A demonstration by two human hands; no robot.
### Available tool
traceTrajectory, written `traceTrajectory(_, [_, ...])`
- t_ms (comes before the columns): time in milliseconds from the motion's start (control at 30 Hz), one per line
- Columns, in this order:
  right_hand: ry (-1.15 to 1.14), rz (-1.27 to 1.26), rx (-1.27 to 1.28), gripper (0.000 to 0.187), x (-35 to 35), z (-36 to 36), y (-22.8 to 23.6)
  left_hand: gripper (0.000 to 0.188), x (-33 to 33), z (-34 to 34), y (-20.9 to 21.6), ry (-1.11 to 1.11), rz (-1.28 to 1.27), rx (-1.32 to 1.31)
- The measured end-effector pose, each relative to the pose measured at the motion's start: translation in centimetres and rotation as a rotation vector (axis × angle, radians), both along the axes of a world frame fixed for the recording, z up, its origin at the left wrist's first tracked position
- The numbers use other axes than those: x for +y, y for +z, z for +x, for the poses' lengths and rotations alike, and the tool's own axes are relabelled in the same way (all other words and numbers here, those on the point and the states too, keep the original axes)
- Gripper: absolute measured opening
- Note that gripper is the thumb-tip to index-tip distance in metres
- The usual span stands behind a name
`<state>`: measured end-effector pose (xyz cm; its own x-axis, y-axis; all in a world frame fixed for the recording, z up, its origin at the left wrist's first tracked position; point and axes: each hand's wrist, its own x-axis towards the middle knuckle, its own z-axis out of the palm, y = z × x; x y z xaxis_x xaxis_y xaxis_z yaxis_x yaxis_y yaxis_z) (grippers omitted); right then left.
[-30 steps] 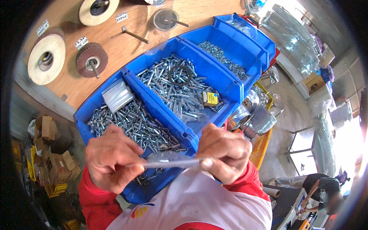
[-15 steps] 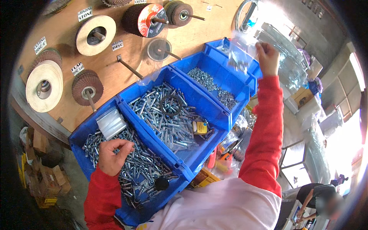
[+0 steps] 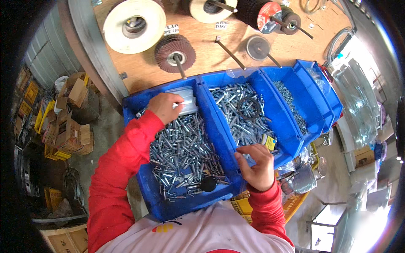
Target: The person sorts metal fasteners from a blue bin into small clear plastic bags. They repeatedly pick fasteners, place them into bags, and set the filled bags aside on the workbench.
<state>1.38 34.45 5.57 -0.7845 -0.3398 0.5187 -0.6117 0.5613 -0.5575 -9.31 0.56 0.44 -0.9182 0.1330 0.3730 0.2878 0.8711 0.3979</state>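
Observation:
My left hand [image 3: 165,107] is at the far end of the left blue bin [image 3: 145,185], its thumb and fingers closed on the edge of a stack of clear plastic bags [image 3: 187,103]. The bags lie on a heap of metal hooks and bolts [image 3: 185,143]. Above the front of the neighbouring blue bin [image 3: 211,109], my right hand [image 3: 258,168] has its thumb and forefinger drawn together; I cannot make out what is between them. That bin contains bolts [image 3: 232,109], a black ring [image 3: 249,109] and a small yellow box [image 3: 268,142].
Farther right, a blue bin holds small nuts [image 3: 291,105]. A round black piece [image 3: 208,184] lies at the left bin's front. Above the bins, a wooden board [image 3: 202,55] carries abrasive discs [image 3: 175,54] on protruding rods [image 3: 231,52]. Cardboard boxes [image 3: 69,126] stand at the left.
My right hand has come back from the far bins, and the clear bag of small parts no longer hangs from it. My left hand has moved onto the plastic bags. The view has shifted left.

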Motion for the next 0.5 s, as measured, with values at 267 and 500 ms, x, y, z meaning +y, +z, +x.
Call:
traceTrajectory(267, [-0.284, -0.206, -0.132, 0.007, -2.2, -1.2, -4.3, 0.023, 0.4, -1.0, -2.5, -0.027, -0.474, -0.121])
traceTrajectory(500, [-0.393, -0.028, 0.056, 0.010, -2.5, -0.1, -4.1, 0.040, 0.0, -1.4, 0.3, 0.025, 0.125, 0.142])
